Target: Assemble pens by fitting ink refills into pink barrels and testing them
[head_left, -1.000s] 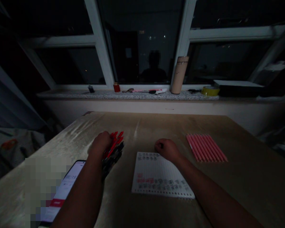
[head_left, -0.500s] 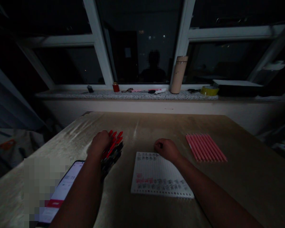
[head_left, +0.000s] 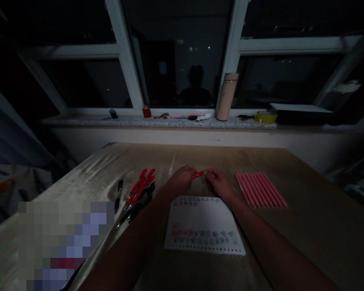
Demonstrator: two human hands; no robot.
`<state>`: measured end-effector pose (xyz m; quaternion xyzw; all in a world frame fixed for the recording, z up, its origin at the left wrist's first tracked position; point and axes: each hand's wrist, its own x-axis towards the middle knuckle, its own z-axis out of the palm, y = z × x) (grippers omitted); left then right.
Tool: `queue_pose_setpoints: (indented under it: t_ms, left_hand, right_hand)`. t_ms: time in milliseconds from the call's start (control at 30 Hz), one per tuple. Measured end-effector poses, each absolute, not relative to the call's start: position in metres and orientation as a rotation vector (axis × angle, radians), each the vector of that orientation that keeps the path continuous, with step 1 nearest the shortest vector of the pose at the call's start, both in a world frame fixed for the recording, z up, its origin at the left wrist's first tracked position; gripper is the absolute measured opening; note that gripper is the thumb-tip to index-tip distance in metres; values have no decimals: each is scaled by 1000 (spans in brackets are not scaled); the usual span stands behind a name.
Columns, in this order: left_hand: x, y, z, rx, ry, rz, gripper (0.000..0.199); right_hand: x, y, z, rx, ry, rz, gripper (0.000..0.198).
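Just beyond the notebook [head_left: 204, 218], a red pen [head_left: 198, 174] is held level between both hands. My left hand [head_left: 181, 180] has closed fingers on its left end. The right end sits in the pinched fingers of my right hand [head_left: 219, 182]. Lined paper shows in the notebook, with rows of small dark and red marks and a spiral edge toward me. To the left lie several red pens [head_left: 142, 185] beside a bunch of black pens [head_left: 144, 198], partly behind my left forearm. One black pen [head_left: 119, 194] rests apart from them.
A row of pink sticks [head_left: 261, 189], perhaps pens, lies right of my right hand. The blurred-out phone [head_left: 81, 242] is at the near left. Along the windowsill [head_left: 170, 122] stand a tan flask [head_left: 227, 97], yellow tape [head_left: 266, 117] and a red jar [head_left: 146, 111].
My left hand has moved right from the pens, bringing a red pen to my right hand, which now grips its other end. The lone black pen, hidden before, is visible.
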<state>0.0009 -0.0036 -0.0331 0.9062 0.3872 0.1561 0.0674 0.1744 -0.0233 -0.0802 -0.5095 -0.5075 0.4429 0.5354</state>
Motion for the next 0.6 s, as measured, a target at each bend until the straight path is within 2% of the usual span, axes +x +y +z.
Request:
queue_pose_setpoints:
  t_ms: [167,333,600]
  left_hand:
    - [7,8,-46,2720,1018,677,25]
    - [-10,14,-64,2539,1185,906,30]
    - [-5,15,-84,1923,1165,1179,26]
  right_hand:
    - [182,-21,-79,-1001,-1006,1250,32]
    - [187,-17,-83,-869,-804,1308,25]
    - [188,-20,-76,-743,-645,1339,17]
